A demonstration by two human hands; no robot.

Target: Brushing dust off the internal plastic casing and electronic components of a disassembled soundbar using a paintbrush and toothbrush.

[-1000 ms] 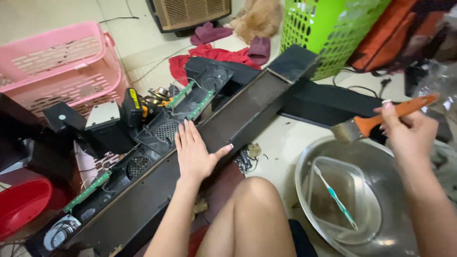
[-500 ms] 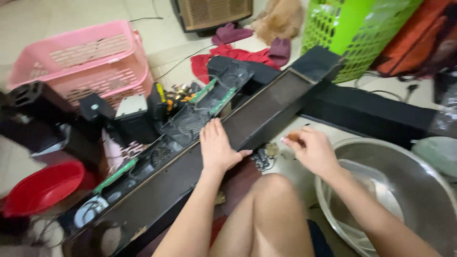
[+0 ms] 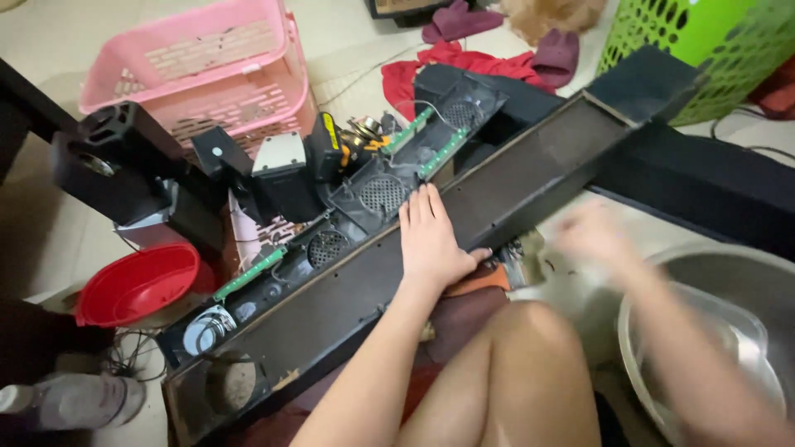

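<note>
A long black speaker housing (image 3: 464, 223) is lying diagonally across the floor (image 3: 50, 240), running from near left to far right, and is being pinned down by the left hand (image 3: 431, 240), which is spread flat and wide on its inner panel, holding nothing. Just left of the hand, round grilles (image 3: 383, 194) and green circuit strips (image 3: 248, 274) are lying exposed along the housing. The right hand (image 3: 596, 236) is blurred, hovering over the floor just right of the housing and above a steel basin (image 3: 704, 331); whether it is spread or closed cannot be told.

A pink basket (image 3: 207, 74) is standing far left, a red bowl (image 3: 137, 285) near left, and a green basket (image 3: 704, 50) far right. Small black speaker boxes (image 3: 281, 178) are sitting between the pink basket and the housing.

For the housing to be worked on well, it should be kept steady under even palm pressure near its middle, with the fingers kept off the circuit strips and loose wires. Any part being lifted out is probably best freed with the wires slack.
</note>
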